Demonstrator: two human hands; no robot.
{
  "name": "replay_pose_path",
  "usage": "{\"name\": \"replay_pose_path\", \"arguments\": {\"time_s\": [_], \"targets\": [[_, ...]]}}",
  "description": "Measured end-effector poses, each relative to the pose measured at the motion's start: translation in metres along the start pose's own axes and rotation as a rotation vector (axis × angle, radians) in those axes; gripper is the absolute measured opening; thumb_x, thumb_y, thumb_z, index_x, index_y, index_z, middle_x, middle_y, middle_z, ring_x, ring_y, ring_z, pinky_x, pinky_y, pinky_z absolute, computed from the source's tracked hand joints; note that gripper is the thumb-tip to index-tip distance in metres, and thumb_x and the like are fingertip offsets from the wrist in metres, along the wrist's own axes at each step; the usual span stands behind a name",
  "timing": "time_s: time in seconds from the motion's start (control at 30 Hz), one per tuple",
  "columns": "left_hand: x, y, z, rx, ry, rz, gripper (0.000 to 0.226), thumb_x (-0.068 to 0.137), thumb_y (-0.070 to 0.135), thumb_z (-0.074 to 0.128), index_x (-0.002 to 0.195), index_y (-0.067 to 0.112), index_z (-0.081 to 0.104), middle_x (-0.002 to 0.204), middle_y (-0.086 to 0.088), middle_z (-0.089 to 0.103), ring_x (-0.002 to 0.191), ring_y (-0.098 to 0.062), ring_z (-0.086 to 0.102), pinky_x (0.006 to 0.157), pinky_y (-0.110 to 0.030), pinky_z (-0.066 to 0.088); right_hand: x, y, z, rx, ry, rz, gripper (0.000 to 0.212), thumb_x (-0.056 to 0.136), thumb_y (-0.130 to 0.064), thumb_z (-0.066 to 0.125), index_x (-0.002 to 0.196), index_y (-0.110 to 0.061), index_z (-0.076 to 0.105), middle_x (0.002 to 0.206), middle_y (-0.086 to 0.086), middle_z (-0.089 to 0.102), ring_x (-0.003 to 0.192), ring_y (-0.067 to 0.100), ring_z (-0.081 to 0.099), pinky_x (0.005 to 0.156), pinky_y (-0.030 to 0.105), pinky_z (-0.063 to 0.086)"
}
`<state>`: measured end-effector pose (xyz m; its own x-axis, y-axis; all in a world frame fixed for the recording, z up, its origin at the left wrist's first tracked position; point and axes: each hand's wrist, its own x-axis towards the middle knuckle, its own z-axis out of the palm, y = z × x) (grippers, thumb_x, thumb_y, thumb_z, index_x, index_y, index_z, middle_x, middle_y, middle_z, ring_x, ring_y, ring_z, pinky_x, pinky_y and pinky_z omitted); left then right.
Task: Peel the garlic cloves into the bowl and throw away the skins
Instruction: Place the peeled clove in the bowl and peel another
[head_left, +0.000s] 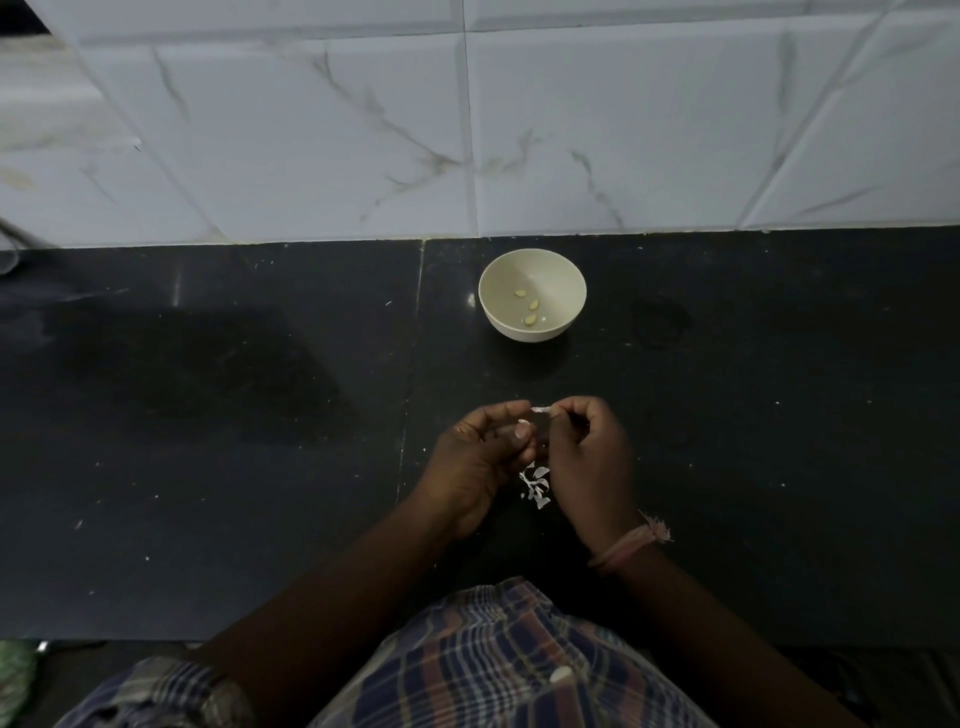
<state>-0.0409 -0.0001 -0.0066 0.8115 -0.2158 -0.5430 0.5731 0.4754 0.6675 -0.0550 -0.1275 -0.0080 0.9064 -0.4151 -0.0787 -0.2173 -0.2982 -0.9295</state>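
Observation:
A small cream bowl (532, 270) stands on the black counter near the tiled wall, with three peeled garlic cloves (529, 307) inside. Below it, my left hand (480, 462) and my right hand (589, 457) meet above the counter. Both pinch a small garlic clove (540, 410) between their fingertips; only a pale sliver of it shows. A little heap of white garlic skins (536, 482) lies on the counter just beneath the hands.
The black counter (260, 415) runs wide to both sides, with a seam left of the bowl. The white marble-patterned tile wall (467, 130) rises directly behind the bowl. A checked cloth (493, 654) covers my lap at the counter's front edge.

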Motion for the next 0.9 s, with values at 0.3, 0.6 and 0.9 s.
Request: {"name": "replay_pose_path", "arguments": {"time_s": [0.3,0.6,0.9], "targets": [[-0.001,-0.005,-0.001,-0.015,0.056,0.07,0.01,0.091,-0.002,0.063,0.099,0.001,0.069,0.082,-0.01,0.069,0.07,-0.012,0.068,0.066,-0.021,0.059,-0.001,0.007,-0.004,-0.049,-0.162,-0.016,0.013,0.092,-0.011,0.068,0.1,-0.021,0.073,0.092,-0.01,0.073,0.087,0.001,0.069,0.08,0.025,0.057],[-0.003,-0.008,-0.002,-0.001,0.079,0.147,0.013,0.087,-0.004,0.064,0.096,0.002,0.071,0.088,-0.012,0.076,0.076,-0.017,0.072,0.067,-0.023,0.059,-0.003,-0.003,-0.005,0.087,-0.186,-0.018,0.008,0.093,-0.013,0.07,0.096,-0.014,0.077,0.084,-0.004,0.076,0.076,0.003,0.071,0.067,0.013,0.053],[0.001,-0.009,-0.002,0.021,0.07,0.161,0.015,0.093,-0.004,0.063,0.105,-0.003,0.071,0.098,-0.02,0.075,0.089,-0.024,0.073,0.079,-0.03,0.061,0.001,0.005,-0.005,-0.073,-0.198,-0.15,0.009,0.097,-0.018,0.063,0.1,-0.018,0.071,0.101,-0.004,0.069,0.094,0.004,0.066,0.085,0.029,0.056]]}}
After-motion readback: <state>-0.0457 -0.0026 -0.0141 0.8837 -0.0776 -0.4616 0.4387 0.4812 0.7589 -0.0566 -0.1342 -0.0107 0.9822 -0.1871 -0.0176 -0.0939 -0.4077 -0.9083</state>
